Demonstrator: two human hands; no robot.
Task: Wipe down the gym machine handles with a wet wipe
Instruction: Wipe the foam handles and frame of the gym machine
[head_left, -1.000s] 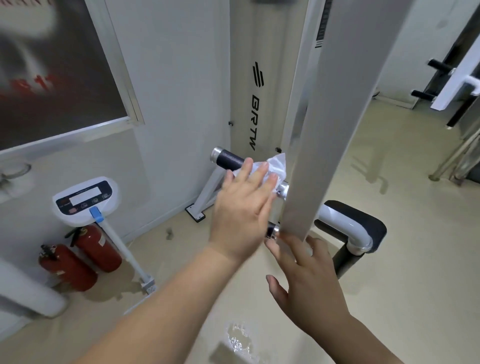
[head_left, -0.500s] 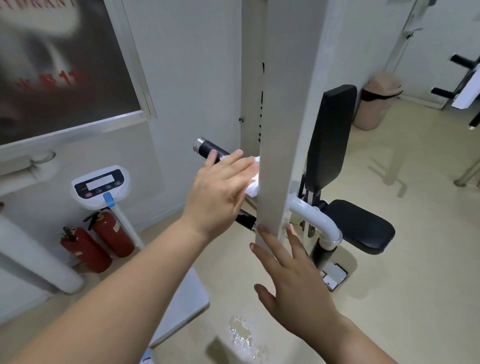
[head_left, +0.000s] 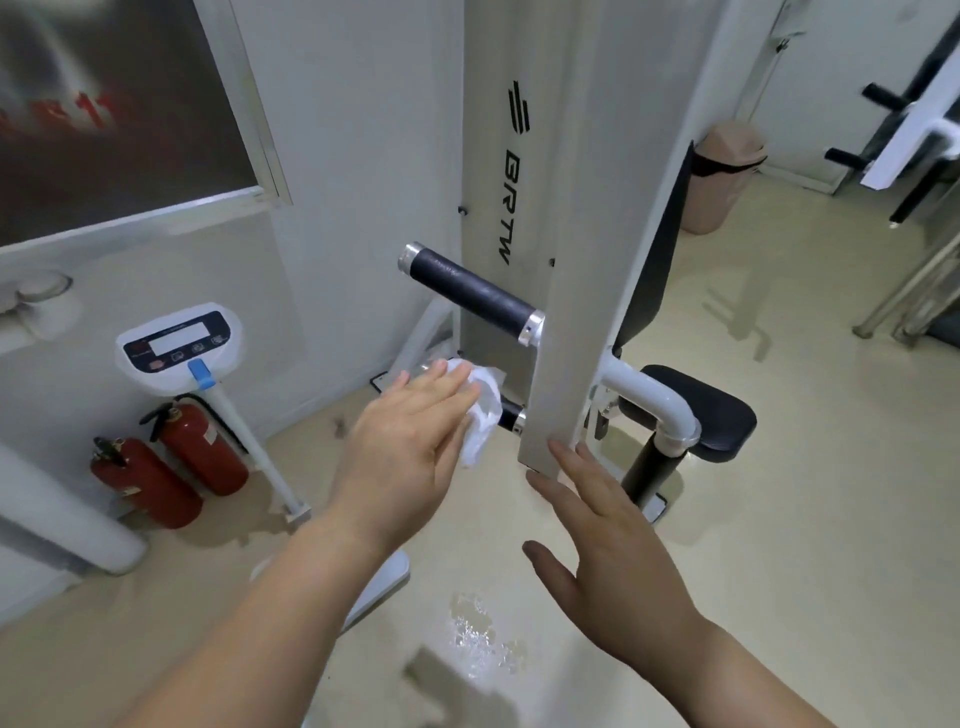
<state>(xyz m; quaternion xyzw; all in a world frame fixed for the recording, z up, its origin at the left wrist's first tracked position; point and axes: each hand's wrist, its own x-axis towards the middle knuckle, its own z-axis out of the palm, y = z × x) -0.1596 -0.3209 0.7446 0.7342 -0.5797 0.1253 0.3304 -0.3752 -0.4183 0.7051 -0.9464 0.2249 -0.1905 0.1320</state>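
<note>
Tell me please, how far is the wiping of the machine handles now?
Probably halfway. Done, it seems: the upper handle is bare, and a second ago the wipe was on it. In hand: the left hand presses the wet wipe on the lower handle, while the right hand touches the grey arm. Left: finishing this handle; other handles are not visible.

- "BRTW" in black letters, running vertically, with a striped logo above it, on the white machine column (head_left: 511, 171)
- Red characters on the window poster (head_left: 78, 114): blurred, unreadable
</note>
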